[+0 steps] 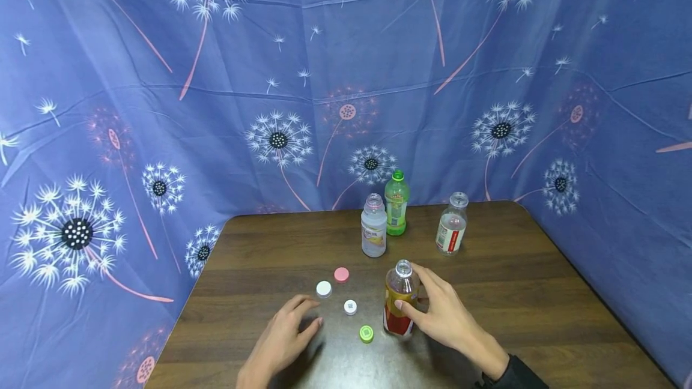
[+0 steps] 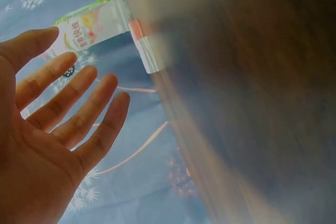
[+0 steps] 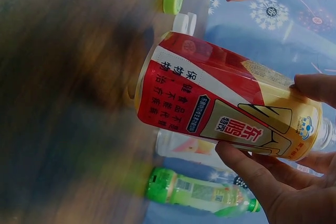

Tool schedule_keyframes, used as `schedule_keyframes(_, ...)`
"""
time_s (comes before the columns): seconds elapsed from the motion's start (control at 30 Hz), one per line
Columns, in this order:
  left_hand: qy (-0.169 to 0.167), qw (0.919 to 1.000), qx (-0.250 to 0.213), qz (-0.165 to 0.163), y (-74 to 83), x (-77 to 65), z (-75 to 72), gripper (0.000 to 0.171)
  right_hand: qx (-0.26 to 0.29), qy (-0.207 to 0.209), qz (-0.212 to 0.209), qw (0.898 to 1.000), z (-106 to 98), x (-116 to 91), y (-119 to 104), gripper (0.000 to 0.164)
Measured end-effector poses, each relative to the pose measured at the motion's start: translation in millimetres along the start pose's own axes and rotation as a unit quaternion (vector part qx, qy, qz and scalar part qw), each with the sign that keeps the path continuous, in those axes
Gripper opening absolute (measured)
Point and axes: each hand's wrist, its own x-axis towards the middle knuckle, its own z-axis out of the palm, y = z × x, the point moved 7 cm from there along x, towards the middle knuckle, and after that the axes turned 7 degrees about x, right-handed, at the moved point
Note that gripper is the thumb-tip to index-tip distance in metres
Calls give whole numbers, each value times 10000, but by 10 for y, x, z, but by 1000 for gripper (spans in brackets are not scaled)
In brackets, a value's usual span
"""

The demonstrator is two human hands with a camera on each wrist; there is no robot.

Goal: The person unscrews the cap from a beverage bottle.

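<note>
My right hand [image 1: 449, 317] grips an uncapped bottle [image 1: 401, 302] with a red and gold label, thumb on one side and fingers on the other. The bottle stands nearly upright, and its open mouth shows. In the right wrist view the label of this bottle [image 3: 210, 98] fills the middle. My left hand [image 1: 283, 335] hovers over the table with its fingers apart, holding nothing. Near its fingertips lie a white cap [image 1: 324, 289] and a smaller white cap [image 1: 350, 307]. Farther off is a pink cap [image 1: 341, 275]. Close to the gripped bottle lies a green cap [image 1: 366, 334].
Behind the caps stand an uncapped pale bottle [image 1: 373, 230] and an uncapped green bottle [image 1: 397, 206]. To their right is a clear open bottle [image 1: 452, 227] with a white and red label. The wooden table [image 1: 259, 251] meets a blue dandelion-print cloth [image 1: 324, 77] at the back.
</note>
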Motion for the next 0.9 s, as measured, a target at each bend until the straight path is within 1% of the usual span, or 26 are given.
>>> schedule_keyframes(0.1, -93, 9999, 12, 100, 41, 16, 29, 30, 0, 25, 29, 10000, 12, -34, 26, 78)
schedule_keyframes(0.3, -302, 9991, -19, 284, 144, 90, 75, 32, 339, 3, 170, 9993, 37, -60, 55, 77)
schedule_keyframes(0.37, -387, 9987, -57, 338, 183, 129, 88, 32, 370, -3, 200, 9991, 38, -63, 50, 77)
schedule_keyframes(0.47, -535, 9977, -117, 408, 239, 192, 119, 33, 281, 16, 247, 9993, 27, -70, 41, 78)
schedule_keyframes(0.57, -766, 9961, -103, 437, 275, 244, 170, 36, 48, 33, 253, 9997, 21, -79, 29, 78)
schedule_keyframes(0.7, -1050, 9928, -35, 569, 322, 301, 244, 40, -269, 76, 214, 9994, 31, -96, 19, 80)
schedule_keyframes(0.83, -1129, 9908, 34, 747, 383, 368, 306, 39, -359, 134, 193, 9991, 40, -111, 16, 81)
schedule_keyframes(0.9, -1154, 9901, 81, 800, 403, 401, 335, 38, -279, 124, 239, 9993, 49, -115, 21, 81)
